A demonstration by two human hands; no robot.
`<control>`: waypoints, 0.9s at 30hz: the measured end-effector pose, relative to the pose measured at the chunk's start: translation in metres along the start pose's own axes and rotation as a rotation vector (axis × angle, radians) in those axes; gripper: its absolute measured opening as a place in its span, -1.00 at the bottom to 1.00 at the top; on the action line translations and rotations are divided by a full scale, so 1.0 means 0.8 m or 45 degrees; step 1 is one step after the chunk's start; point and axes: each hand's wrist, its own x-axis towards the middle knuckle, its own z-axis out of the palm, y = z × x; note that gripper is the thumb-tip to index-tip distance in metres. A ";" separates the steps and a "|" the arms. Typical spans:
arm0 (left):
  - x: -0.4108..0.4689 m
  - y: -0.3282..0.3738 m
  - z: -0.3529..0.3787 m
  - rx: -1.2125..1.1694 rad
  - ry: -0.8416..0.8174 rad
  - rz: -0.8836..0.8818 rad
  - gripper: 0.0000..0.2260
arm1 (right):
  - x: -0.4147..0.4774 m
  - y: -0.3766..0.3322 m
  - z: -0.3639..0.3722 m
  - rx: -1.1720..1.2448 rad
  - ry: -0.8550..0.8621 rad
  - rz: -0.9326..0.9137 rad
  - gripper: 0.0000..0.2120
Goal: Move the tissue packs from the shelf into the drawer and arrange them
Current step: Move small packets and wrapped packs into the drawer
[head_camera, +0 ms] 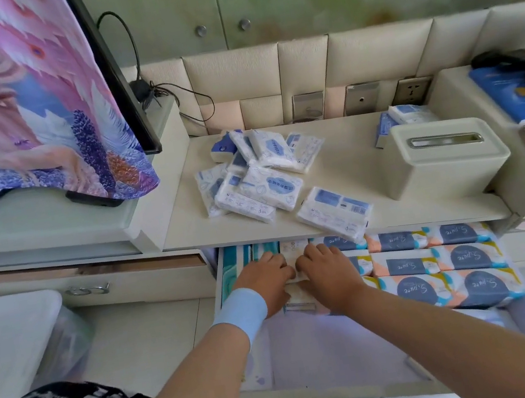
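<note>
1. Far left of the fingers, a clear bin (17,340) with a white lid stands on the floor. Above it is a screen (117,84) draped with a patterned cloth (12,101).
2. Just left of the left fingers, teal packs (235,266) stand on edge against the left wall of the open drawer (317,349).
3. The left hand (264,282), with a pale blue wristband (239,310) on its wrist, lies palm down in the drawer. Its fingers (279,267) are bent and close together, tips on a pale pack (292,252). I cannot tell whether they clasp it or only press it.
4. The pale pack sits at the back of the drawer under both hands and shows only between and just beyond the fingertips.
5. The right hand (330,270) lies palm down beside the left, nearly touching it. Its fingers (315,254) are also bent and close together on the same pack, and I cannot tell whether they clasp it.
6. Beyond the fingers, on the shelf (345,164), lies a loose pile (251,180) of small white-and-blue packs. An edge pack (334,212) lies apart from it, just beyond the right fingers, overhanging the drawer.
7. Right of the right fingers, patterned packs (438,259) lie flat in touching rows and fill that side of the drawer.
8. Farther right on the shelf stands a cream box (444,154), with two more packs (403,116) behind it.
</note>
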 end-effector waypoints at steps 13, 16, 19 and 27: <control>0.002 0.043 -0.047 -0.214 -0.097 -0.030 -0.89 | -0.066 0.055 -0.069 0.329 -0.350 0.074 -0.79; 0.003 0.093 -0.051 -0.181 -0.177 0.103 -0.93 | -0.107 0.060 -0.065 0.219 -0.521 0.022 -0.76; 0.011 0.146 -0.048 -0.149 -0.218 0.242 -0.91 | -0.143 0.069 -0.043 0.107 -0.872 -0.004 -0.74; 0.031 0.222 0.001 -0.292 -0.679 0.063 -0.55 | -0.180 0.108 -0.018 0.092 -1.137 0.268 -0.35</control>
